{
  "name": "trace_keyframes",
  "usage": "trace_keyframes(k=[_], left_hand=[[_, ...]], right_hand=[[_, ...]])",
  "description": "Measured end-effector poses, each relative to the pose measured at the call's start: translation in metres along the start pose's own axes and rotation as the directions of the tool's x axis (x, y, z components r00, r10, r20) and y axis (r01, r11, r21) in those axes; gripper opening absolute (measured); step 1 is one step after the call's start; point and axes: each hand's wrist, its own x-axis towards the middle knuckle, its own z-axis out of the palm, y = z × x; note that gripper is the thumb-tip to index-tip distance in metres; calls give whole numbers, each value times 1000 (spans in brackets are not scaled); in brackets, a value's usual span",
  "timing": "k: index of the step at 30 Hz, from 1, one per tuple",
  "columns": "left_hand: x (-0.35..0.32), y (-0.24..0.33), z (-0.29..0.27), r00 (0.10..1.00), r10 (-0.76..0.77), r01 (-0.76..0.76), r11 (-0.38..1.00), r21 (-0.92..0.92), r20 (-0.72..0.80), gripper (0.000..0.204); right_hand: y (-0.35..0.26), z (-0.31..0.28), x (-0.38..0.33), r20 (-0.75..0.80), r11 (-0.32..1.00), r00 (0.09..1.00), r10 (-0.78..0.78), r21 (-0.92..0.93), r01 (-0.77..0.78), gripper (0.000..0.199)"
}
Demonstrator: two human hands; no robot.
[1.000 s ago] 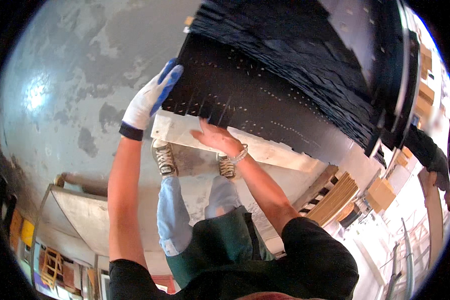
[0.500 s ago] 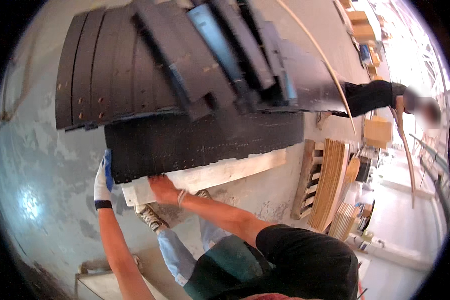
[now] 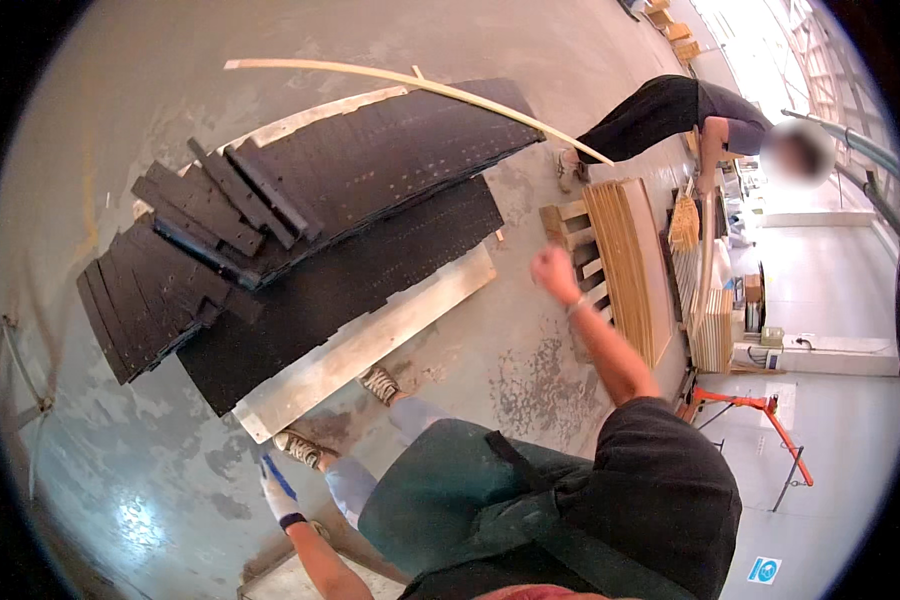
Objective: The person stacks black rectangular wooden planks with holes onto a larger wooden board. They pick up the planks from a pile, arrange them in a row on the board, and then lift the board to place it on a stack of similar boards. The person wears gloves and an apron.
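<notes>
White-and-blue gloved left hand (image 3: 278, 495) near the long pale wooden board (image 3: 372, 345), its grip I can't tell; bare right hand (image 3: 555, 272) out, grip curled in; stacked black perforated panels (image 3: 345, 300) lie along that board.

Matt black is shown on the stacked panels (image 3: 340, 290), whose material cannot be told, while pale, plain wood is seen in the long board (image 3: 370, 350). The grey floor (image 3: 450, 375) is mottled with rough-looking patches and broken by one glossy glare. Matt cloth is worn as a dark green apron (image 3: 435, 500) and a white glove (image 3: 276, 497) faced with blue.
</notes>
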Motion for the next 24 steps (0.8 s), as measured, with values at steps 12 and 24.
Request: trace_keyframes(k=[12,24], left_hand=[[-127,125,19,984,159,-163,616,771,82,52],[-160,194,33,964,157,-265,614,744,213,44]], right_hand=[[4,-119,283,30,736,985,-168,-661,146,32],[75,-88,315,231,872,961,-151,-427,240,34]])
